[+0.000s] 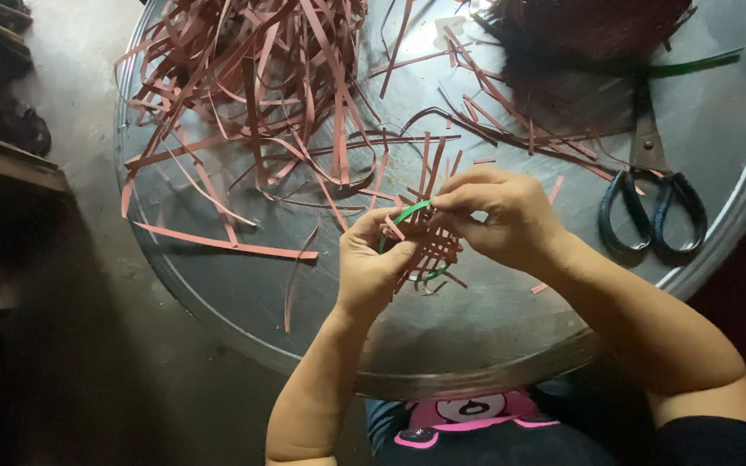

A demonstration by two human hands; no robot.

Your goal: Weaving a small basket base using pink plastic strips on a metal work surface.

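Observation:
A small woven piece (429, 246) of reddish-brown strips sits between both hands above the round metal tray (494, 345). My left hand (373, 263) grips its left side from below. My right hand (502, 216) pinches a thin green strip (409, 212) at the piece's top edge, fingers closed on it. Loose strip ends stick up and out from the weave. The green strip curves through the piece and shows again near its lower right.
A big heap of loose reddish-brown strips (252, 78) covers the tray's far left. Dark-handled scissors (654, 198) lie at the right. A dark woven basket (597, 26) stands at the far right, with another green strip (692, 62) beside it. Concrete floor lies to the left.

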